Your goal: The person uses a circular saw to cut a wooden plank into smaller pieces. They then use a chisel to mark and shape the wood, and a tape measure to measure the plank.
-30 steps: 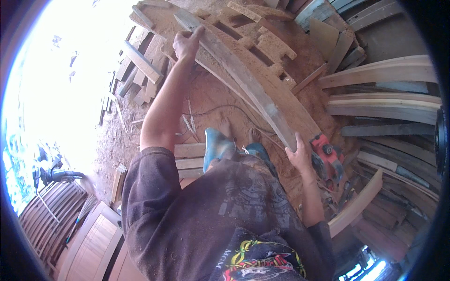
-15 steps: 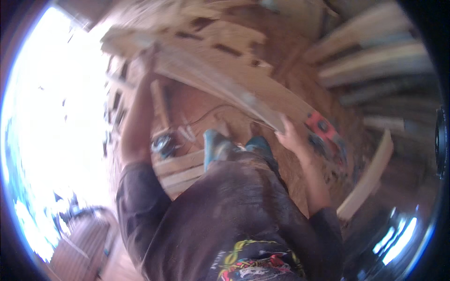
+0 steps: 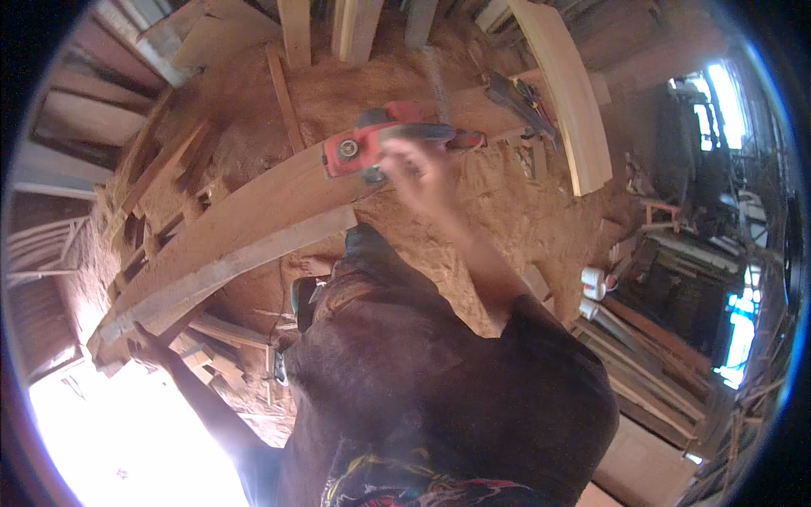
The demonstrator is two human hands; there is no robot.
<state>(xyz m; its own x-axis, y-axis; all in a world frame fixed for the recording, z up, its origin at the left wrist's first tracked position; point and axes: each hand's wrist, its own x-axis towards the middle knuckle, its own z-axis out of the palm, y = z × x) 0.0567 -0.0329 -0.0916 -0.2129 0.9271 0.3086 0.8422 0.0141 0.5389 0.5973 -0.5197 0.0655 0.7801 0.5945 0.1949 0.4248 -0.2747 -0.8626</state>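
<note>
A long narrow board with a pale greyish edge slants from the lower left up to the middle, next to my legs. My left hand grips it near its left end, with part of the fingers hidden. Alongside lies a wider brown plank. At that plank's right end sits a red and black electric hand planer. My right hand is at the planer's near side, fingers apart and somewhat blurred; it is not closed round the handle.
Sawdust covers the ground. A curved pale plank stands at the far right, beside hand tools. Boards lie along the far side. Offcuts and a dark power tool lie near my left arm; a white container is to the right.
My right hand has let go of the narrow board's right end and moved to the planer. My left hand stays at the board's other end. The view has swung round to the right.
</note>
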